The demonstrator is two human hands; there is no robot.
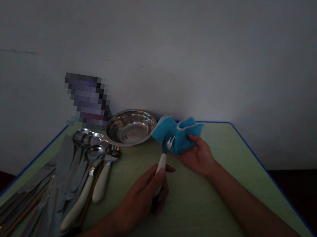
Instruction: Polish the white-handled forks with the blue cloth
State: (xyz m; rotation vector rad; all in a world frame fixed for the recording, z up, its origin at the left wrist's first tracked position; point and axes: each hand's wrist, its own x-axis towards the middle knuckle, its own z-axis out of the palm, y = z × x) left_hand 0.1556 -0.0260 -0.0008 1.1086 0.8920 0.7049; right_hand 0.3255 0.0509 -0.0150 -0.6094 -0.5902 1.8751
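A fork [162,163] with a pale handle and metal tines points away from me. My left hand [147,189] is closed round its handle, thumb on top. Beyond it, my right hand [197,154] grips a folded blue cloth [188,133] between thumb and fingers. The fork's tines lie in front of the cloth's near side; whether they touch it I cannot tell. To the left of my left hand lies a pile of cutlery, with a white-handled spoon [81,198] on its near right side.
A shiny metal bowl [109,136] stands near the wall at the table's far side. Several knives [31,190] lie along the left of the green table [206,214], which has a blue edge. A blurred-out upright object [87,99] leans by the wall [171,36].
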